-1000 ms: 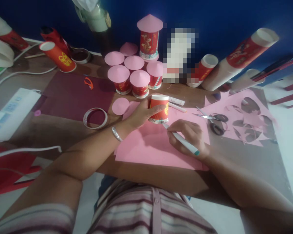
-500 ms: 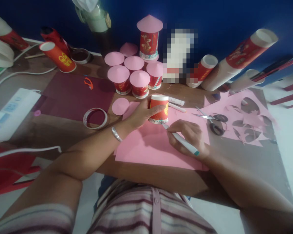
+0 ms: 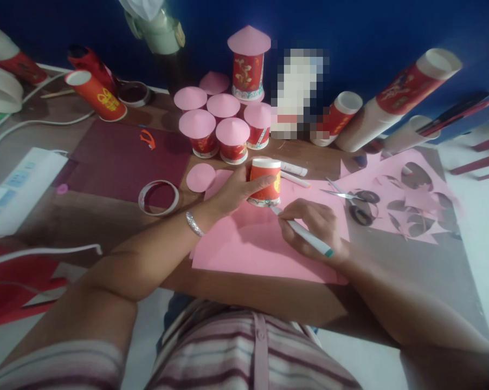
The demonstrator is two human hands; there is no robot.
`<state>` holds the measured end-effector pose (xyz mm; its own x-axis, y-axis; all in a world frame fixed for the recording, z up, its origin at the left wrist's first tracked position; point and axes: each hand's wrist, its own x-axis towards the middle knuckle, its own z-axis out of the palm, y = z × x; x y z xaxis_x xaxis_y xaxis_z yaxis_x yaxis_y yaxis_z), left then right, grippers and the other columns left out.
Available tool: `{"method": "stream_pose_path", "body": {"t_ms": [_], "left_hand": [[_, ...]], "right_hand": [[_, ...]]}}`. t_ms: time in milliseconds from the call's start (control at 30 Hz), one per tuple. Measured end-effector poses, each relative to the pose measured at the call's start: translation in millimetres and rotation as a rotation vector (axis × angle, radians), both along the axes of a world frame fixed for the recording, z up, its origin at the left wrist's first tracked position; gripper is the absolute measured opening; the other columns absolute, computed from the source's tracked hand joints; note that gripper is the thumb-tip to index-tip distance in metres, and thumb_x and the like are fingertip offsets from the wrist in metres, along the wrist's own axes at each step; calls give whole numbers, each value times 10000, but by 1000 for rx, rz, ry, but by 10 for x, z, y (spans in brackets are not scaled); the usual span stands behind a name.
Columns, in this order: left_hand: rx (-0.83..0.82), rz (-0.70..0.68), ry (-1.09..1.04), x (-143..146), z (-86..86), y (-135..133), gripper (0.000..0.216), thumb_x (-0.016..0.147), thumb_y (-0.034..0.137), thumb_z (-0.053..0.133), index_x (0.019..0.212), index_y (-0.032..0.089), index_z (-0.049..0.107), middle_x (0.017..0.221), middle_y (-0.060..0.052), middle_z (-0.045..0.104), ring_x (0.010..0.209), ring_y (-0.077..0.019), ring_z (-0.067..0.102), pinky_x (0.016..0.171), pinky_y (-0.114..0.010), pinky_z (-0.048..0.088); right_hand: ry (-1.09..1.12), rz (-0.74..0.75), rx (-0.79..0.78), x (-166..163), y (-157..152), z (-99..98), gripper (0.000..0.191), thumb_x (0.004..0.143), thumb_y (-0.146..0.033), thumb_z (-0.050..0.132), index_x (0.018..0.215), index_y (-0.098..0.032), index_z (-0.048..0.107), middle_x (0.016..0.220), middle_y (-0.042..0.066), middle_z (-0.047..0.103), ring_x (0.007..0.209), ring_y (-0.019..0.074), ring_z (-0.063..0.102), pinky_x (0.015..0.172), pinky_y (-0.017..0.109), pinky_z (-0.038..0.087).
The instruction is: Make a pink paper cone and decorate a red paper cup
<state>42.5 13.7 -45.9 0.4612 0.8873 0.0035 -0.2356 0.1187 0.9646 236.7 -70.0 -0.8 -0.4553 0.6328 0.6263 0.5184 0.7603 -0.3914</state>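
Observation:
My left hand (image 3: 234,190) is wrapped round a red paper cup (image 3: 265,182) that stands upside down on a pink paper sheet (image 3: 252,246). My right hand (image 3: 313,226) pinches a white pen (image 3: 305,234) with a green end, its tip touching the paper at the cup's lower rim. A silver bracelet (image 3: 194,222) sits on my left wrist. Behind the cup stand several red cups with pink cone lids (image 3: 224,127), and a taller one (image 3: 248,62) behind them.
Scissors (image 3: 352,201) lie on cut pink paper scraps (image 3: 411,200) to the right. A pink paper circle (image 3: 201,177), a tape roll (image 3: 159,196) and a dark red sheet (image 3: 126,160) lie to the left. Stacks of red cups (image 3: 399,95) lean at the back right. A white power strip (image 3: 19,187) sits far left.

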Motion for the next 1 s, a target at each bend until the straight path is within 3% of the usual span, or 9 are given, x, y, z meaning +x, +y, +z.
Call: {"method": "stream_pose_path", "body": {"t_ms": [400, 1000], "left_hand": [[-5, -5, -16, -2, -31, 6, 541, 813, 482, 824, 1235, 235, 591, 1094, -59, 723, 967, -207, 718, 826, -324, 597], [41, -15, 35, 8, 82, -20, 466, 824, 542, 794, 1117, 220, 630, 990, -48, 700, 866, -194, 694, 775, -334, 605]], "right_hand": [[-21, -6, -9, 14, -4, 7, 166, 882, -70, 624, 929, -226, 593, 745, 2, 697, 602, 135, 650, 552, 248, 520], [-25, -112, -80, 30, -22, 42, 93, 890, -129, 612, 866, -219, 608, 688, -13, 695, 555, 127, 634, 546, 245, 500]]}}
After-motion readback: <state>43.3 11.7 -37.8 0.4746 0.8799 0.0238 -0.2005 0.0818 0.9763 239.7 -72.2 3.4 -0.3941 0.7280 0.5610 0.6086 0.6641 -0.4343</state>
